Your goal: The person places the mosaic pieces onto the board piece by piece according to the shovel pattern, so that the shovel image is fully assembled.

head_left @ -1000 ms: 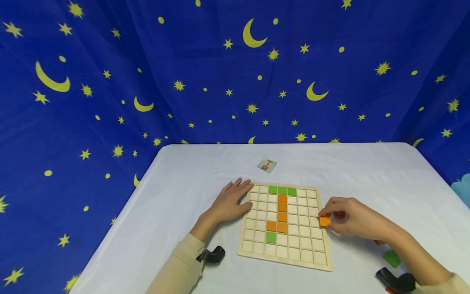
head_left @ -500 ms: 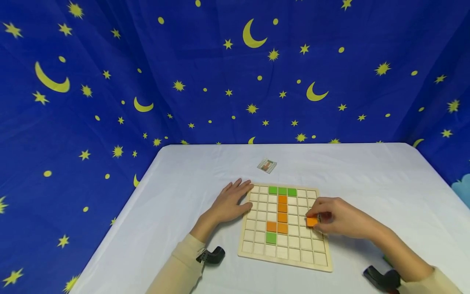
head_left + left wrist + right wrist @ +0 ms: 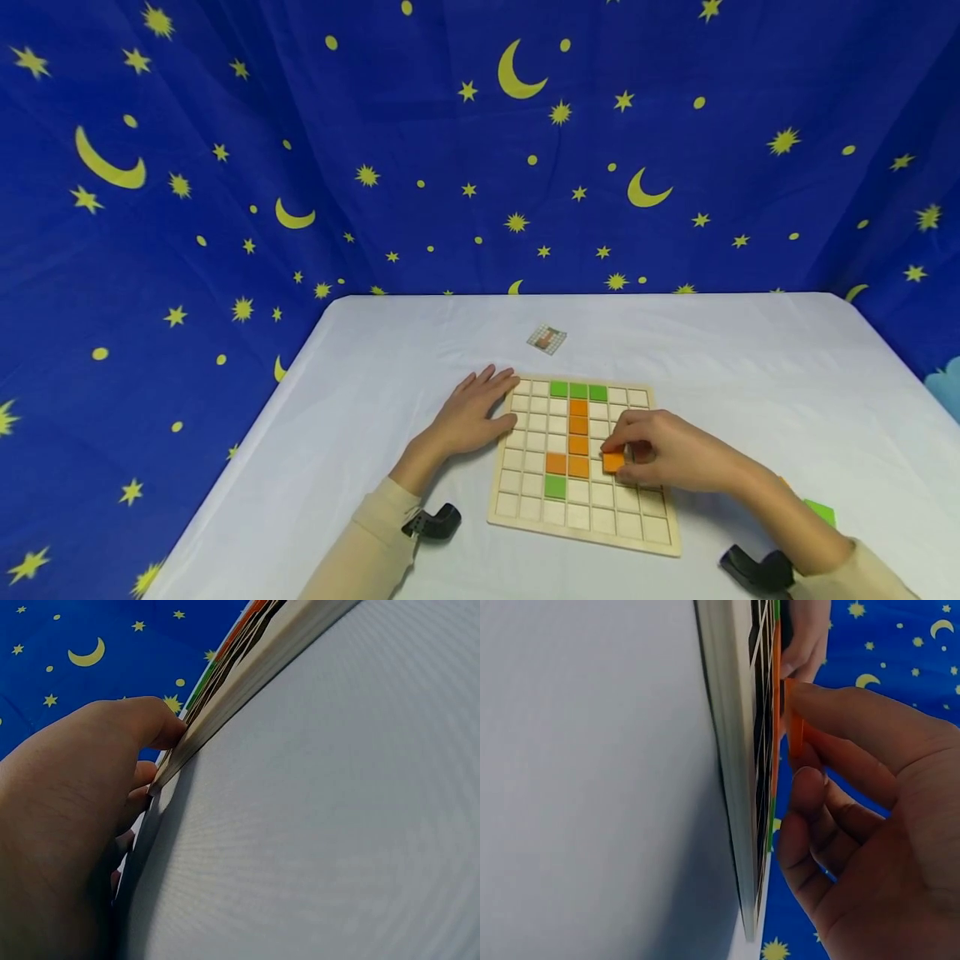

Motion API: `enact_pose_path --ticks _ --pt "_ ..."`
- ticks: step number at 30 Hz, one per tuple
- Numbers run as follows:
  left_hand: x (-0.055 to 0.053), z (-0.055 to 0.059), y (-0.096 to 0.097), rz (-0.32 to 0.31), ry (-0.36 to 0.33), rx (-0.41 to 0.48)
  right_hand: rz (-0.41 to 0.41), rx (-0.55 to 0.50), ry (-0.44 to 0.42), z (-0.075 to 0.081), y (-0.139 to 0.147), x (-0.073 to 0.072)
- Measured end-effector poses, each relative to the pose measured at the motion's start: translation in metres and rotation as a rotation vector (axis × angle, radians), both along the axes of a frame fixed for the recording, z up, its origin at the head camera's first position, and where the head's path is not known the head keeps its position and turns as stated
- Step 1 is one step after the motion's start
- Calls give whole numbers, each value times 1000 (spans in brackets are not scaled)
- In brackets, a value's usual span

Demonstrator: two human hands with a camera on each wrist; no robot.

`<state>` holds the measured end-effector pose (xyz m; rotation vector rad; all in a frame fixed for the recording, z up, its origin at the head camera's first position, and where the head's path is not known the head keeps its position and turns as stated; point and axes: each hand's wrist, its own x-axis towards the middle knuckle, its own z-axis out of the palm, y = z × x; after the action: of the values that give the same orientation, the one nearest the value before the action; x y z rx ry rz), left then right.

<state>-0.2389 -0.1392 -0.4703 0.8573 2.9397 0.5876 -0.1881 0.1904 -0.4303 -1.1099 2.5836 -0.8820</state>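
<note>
A wooden grid board (image 3: 517, 505) lies on the white table, with orange tiles (image 3: 578, 425) in a column and one to its left. Green tiles (image 3: 578, 390) form a row at the top, and another green tile sits lower left. My right hand (image 3: 667, 450) pinches an orange tile (image 3: 612, 462) between thumb and fingers, over the board just right of the column. In the right wrist view this held tile (image 3: 796, 724) stands close to the board's face. My left hand (image 3: 467, 417) rests at the board's left edge, fingers extended, thumb (image 3: 161, 724) on the rim.
Beyond the board lies a small pattern card (image 3: 547, 338). A loose green tile (image 3: 821, 511) lies by the right forearm, with a bit of orange showing near it. Black wrist-worn devices (image 3: 433, 522) sit on both wrists. A blue starry curtain (image 3: 450, 150) surrounds the table.
My right hand has carried the orange tile leftward from the board's right edge to beside the orange column. The loose green tile shows again past the forearm. My left hand has stayed put.
</note>
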Motion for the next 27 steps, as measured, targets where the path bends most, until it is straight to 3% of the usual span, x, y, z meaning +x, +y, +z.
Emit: enact_pose_path --ticks 13,27 --pt "-1 -1 -1 2 6 -7 52 -4 -2 -10 -11 0" --pt "-1 -1 -1 2 5 -8 46 10 -23 -8 -12 1"
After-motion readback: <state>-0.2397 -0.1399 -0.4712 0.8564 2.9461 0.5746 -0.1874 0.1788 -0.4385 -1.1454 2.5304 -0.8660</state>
